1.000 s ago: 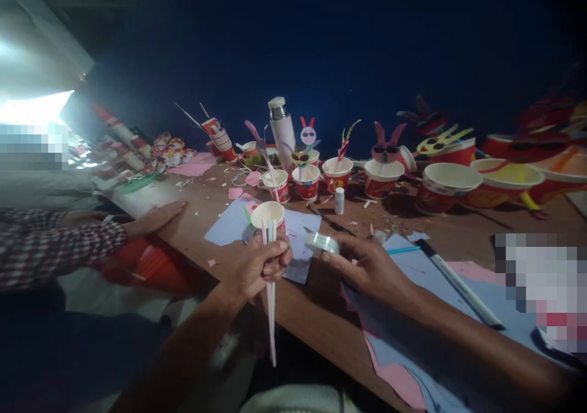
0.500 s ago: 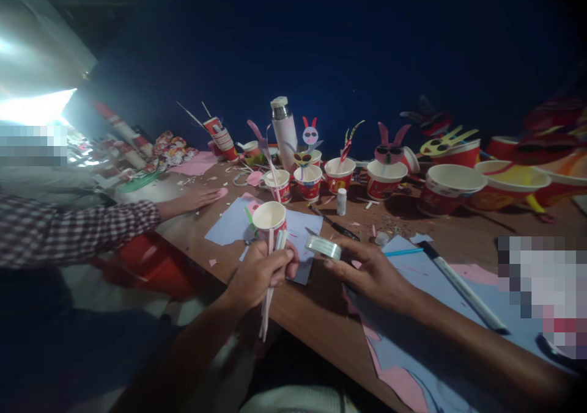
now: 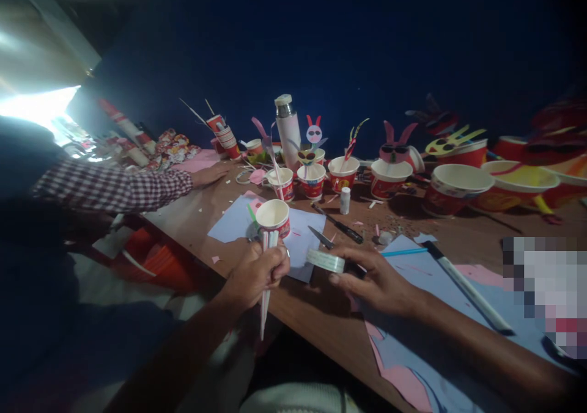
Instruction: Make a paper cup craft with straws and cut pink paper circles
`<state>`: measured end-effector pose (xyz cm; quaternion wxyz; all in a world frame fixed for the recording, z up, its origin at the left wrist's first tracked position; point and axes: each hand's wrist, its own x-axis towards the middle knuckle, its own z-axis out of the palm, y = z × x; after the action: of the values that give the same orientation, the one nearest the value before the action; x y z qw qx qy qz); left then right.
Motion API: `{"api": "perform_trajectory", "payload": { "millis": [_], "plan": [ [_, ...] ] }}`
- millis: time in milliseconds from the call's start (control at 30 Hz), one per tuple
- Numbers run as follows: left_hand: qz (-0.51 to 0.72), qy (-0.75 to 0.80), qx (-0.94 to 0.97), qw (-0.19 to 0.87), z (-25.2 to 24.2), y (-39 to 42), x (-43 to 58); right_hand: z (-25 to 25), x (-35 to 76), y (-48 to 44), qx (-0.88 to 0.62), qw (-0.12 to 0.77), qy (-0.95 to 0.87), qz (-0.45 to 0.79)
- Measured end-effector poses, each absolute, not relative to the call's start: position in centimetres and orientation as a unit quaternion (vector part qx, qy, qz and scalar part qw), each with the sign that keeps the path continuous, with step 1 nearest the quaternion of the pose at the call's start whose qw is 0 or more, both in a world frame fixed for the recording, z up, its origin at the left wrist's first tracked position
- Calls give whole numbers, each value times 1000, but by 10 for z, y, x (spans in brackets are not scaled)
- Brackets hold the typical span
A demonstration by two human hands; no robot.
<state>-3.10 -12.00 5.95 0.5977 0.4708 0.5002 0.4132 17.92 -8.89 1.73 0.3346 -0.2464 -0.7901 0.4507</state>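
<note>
Left hand (image 3: 254, 275) closing around paper straws (image 3: 265, 312), pressing them against red paper cup (image 3: 273, 214); right hand (image 3: 378, 281) pinching tape roll (image 3: 325, 261), holding it near straws, above wooden table (image 3: 312, 303), beyond blue paper (image 3: 302, 236).

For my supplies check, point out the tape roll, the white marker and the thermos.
tape roll (image 3: 324, 261), head view, on its side wall
white marker (image 3: 468, 288), head view, on its barrel
thermos (image 3: 287, 141), head view, on its white body

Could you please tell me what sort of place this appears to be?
It looks like a craft workshop or classroom: a long wooden table is covered with paper-cup rabbit figures, sheets of blue paper and scattered paper scraps.
</note>
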Motion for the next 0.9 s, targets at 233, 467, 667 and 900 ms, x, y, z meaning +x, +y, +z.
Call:
{"api": "perform_trajectory", "payload": {
  "millis": [233, 467, 667, 900],
  "plan": [
    [393, 531, 543, 519, 56, -121, -34, 19, 179, -89, -246, 327, -822, 397],
    [352, 523, 571, 526, 66, -121, -27, 22, 178, -91, -236, 319, -847, 353],
    [243, 552, 617, 505, 74, -119, -19, 27, 178, -92, -243, 279, -872, 319],
    [234, 550, 652, 466, 69, -116, -18, 29, 176, -95, -237, 238, -890, 308]
  ]
}}
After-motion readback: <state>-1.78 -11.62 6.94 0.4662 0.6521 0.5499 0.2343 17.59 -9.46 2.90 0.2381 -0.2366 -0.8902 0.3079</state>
